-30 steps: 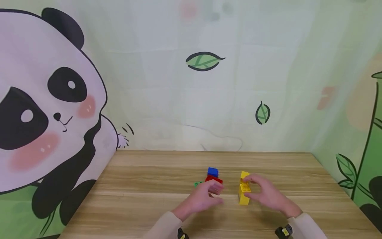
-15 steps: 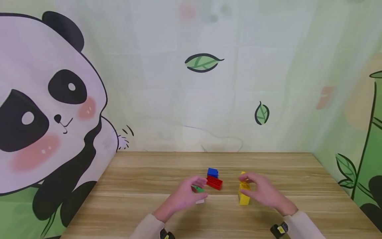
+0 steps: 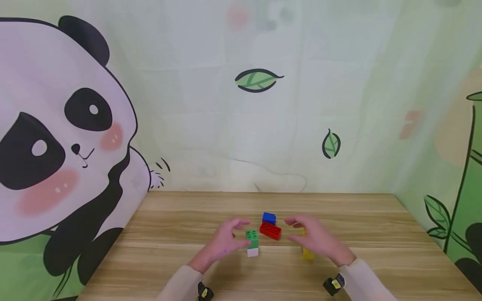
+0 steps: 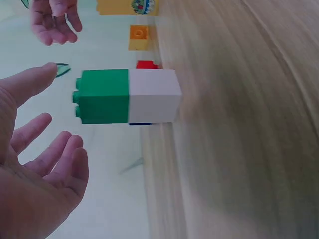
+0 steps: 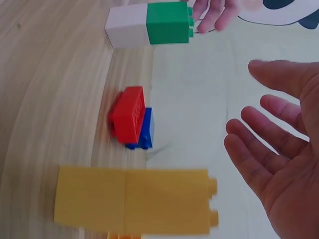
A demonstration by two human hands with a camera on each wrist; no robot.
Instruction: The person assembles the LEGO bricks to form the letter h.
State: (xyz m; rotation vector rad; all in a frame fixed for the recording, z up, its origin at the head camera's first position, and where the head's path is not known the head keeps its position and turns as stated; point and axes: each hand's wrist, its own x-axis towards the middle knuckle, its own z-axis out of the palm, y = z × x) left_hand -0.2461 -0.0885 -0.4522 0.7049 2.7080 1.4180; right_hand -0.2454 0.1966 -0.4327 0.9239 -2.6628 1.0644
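Note:
A green brick (image 3: 252, 235) sits on a white brick (image 3: 253, 252), forming an upright stack. My left hand (image 3: 222, 241) is just left of it, fingers and thumb spread; the left wrist view shows a gap between the fingers and the green studs. My right hand (image 3: 319, 237) hovers with spread fingers, holding nothing, and partly covers the yellow brick stack (image 3: 308, 253) in the head view. In the right wrist view that yellow stack (image 5: 132, 200) stands apart from the fingers. Between the hands lies a red brick (image 3: 270, 230), with a blue brick (image 3: 269, 218) close behind it.
A smaller yellow brick (image 4: 138, 38) stands behind the yellow stack, mostly hidden in the head view. The wooden table (image 3: 180, 217) ends at a fabric backdrop (image 3: 203, 125) printed with a panda and leaves.
My left hand has moved left from in front of the red brick to beside the green and white stack. My right hand has shifted left from the yellow bricks. The bricks stay in place.

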